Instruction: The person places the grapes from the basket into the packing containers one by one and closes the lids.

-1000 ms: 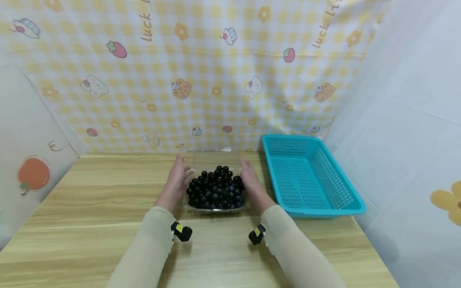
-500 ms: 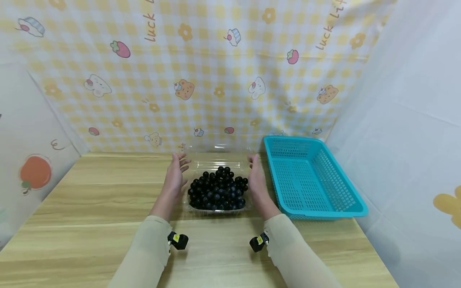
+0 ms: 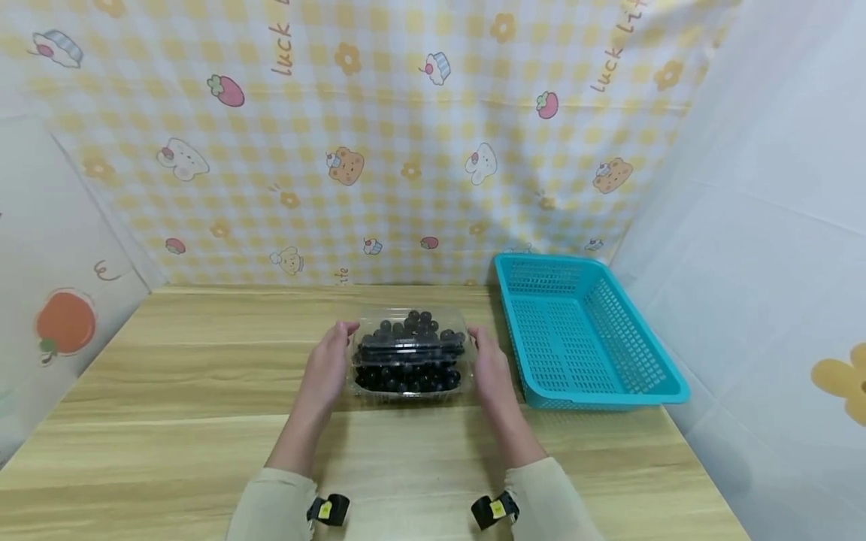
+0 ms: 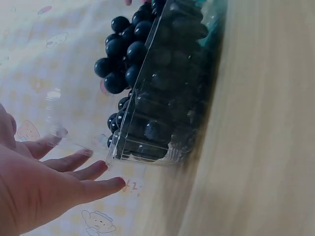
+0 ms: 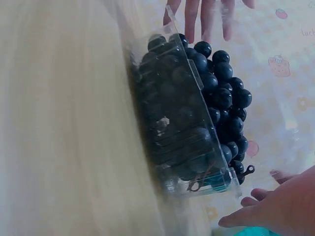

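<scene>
A clear plastic clamshell box full of dark grapes stands on the table. Its hinged transparent lid lies low over the grapes in the head view, though how far it meets the base cannot be told. My left hand is at the lid's left side; in the left wrist view its fingers are straight, some seen beside or through the clear plastic. On the other side is my right hand, fingers extended near the box's corner. Firm contact is unclear. A grape stem pokes out at the rim.
A blue perforated basket sits on the right of the wooden table, close to my right hand. Behind the table hangs a yellow checked cloth. A white sheet stands along the right side.
The lid has swung forward and down from upright at the back to over the grapes. Both hands have come back towards me with it.
</scene>
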`<state>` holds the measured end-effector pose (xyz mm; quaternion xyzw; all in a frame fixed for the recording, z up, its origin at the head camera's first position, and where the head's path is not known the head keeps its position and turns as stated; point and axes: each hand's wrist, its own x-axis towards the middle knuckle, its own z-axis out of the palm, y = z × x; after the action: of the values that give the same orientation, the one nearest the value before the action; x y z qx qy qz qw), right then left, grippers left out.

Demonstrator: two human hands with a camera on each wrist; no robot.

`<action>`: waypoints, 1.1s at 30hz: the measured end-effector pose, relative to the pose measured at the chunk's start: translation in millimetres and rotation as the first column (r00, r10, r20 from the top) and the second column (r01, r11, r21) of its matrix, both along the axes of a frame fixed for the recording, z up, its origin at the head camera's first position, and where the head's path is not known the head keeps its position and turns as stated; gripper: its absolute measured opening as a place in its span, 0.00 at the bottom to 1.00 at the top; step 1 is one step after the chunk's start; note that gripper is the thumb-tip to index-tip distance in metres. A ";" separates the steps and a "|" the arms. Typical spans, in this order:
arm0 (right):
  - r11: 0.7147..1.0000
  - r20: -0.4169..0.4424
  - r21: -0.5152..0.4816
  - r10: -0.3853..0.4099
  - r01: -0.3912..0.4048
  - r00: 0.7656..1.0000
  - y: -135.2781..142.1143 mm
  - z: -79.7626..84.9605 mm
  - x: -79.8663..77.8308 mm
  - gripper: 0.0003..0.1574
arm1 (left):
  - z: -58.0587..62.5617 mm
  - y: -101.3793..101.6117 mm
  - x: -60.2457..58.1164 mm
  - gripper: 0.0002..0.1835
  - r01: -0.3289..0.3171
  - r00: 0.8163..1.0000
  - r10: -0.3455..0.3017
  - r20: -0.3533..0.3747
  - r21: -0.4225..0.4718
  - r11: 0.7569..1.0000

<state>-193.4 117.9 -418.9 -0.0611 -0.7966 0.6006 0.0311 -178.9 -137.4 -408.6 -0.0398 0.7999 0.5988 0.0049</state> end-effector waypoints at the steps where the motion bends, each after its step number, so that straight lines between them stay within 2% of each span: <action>1: 1.000 0.002 0.013 0.005 -0.005 1.000 0.1 -1.7 2.3 0.43 | -1.3 1.0 2.9 0.40 0.000 1.000 0.000 0.003 0.003 1.000; 8: 0.997 0.051 -0.062 0.039 -0.036 0.998 -3.5 -10.7 12.3 0.42 | -12.2 6.4 15.0 0.35 -0.006 1.000 0.005 -0.021 -0.058 0.998; 12: 1.000 0.053 -0.002 0.030 -0.030 0.998 -4.0 -16.9 15.7 0.35 | -18.2 9.4 16.8 0.28 0.017 0.998 -0.025 -0.049 -0.153 0.988; 17: 0.999 0.050 0.044 0.020 -0.022 0.999 -4.5 -21.2 17.8 0.34 | -21.1 10.4 17.0 0.23 0.017 0.997 -0.034 -0.068 -0.245 0.969; 25: 0.999 0.097 0.037 0.034 -0.038 0.995 -4.5 -20.6 18.2 0.30 | -24.3 9.3 17.9 0.21 -0.007 0.998 -0.010 -0.063 -0.267 0.964; 31: 0.996 0.150 -0.026 0.089 -0.086 0.985 1.6 -19.9 20.3 0.31 | -24.1 9.0 22.9 0.23 -0.001 1.000 -0.003 -0.012 -0.303 0.953; 33: 0.993 0.170 -0.039 0.119 -0.114 0.978 5.4 -20.8 22.9 0.32 | -23.9 7.6 24.2 0.22 0.008 1.000 -0.005 0.012 -0.293 0.956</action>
<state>-170.5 123.3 -439.6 -0.0664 -0.7897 0.6054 -0.0742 -154.7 -129.8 -432.5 -0.0408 0.8799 0.4734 0.0056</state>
